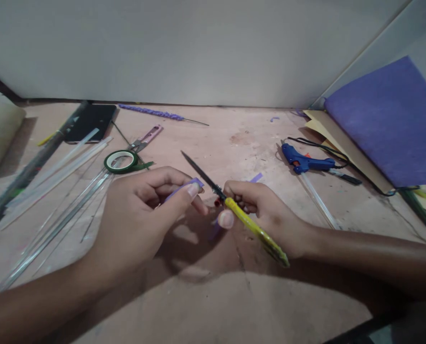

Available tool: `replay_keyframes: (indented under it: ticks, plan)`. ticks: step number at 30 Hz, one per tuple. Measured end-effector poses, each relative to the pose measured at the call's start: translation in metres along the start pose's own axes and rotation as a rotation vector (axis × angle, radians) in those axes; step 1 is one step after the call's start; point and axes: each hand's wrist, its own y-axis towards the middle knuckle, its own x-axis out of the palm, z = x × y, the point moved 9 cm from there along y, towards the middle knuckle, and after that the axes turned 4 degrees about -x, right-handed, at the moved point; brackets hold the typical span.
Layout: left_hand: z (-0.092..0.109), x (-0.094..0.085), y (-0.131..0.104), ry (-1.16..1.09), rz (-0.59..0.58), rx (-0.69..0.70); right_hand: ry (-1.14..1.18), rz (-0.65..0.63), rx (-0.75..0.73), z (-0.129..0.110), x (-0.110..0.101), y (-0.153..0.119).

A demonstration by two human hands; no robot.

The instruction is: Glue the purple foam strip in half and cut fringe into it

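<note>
Near the frame's middle, the left hand is pinching a purple strip in its grip, while the right hand is gripping a yellow-handled tool, its dark tip pointing toward the upper left. Farther off on the counter, a roll of green tape is lying left of centre, a blue glue gun is resting at right, and a black phone is lying at upper left.
</note>
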Motion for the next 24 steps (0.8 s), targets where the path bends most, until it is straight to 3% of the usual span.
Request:
replay_keyframes:
  ticks: [6, 13, 15, 18, 20, 22, 24]
  plan:
    - [-0.020, 0.028, -0.008, -0.010, -0.285, -0.106, 0.053, 0.044, -0.075, -0.014, -0.013, 0.001]
    - [-0.037, 0.046, -0.018, 0.038, -0.468, -0.149, 0.064, 0.025, -0.084, -0.001, -0.006, 0.002]
    - [-0.028, 0.039, -0.014, 0.164, -0.420, -0.032, 0.055, 0.027, -0.097, 0.000, -0.009, 0.004]
    - [0.004, 0.022, -0.019, 0.473, -0.152, 0.326, 0.030, 0.103, -0.110, -0.002, -0.023, 0.011]
    - [0.016, 0.022, -0.034, 0.531, -0.073, 0.469, 0.044, 0.176, -0.120, -0.005, -0.034, 0.013]
    - [0.005, 0.040, -0.044, 0.354, -0.266, 0.363, 0.090, 0.232, -0.132, -0.008, -0.042, 0.013]
    - [-0.019, 0.058, -0.050, 0.054, -0.452, 0.079, 0.132, 0.262, -0.141, -0.010, -0.044, 0.010]
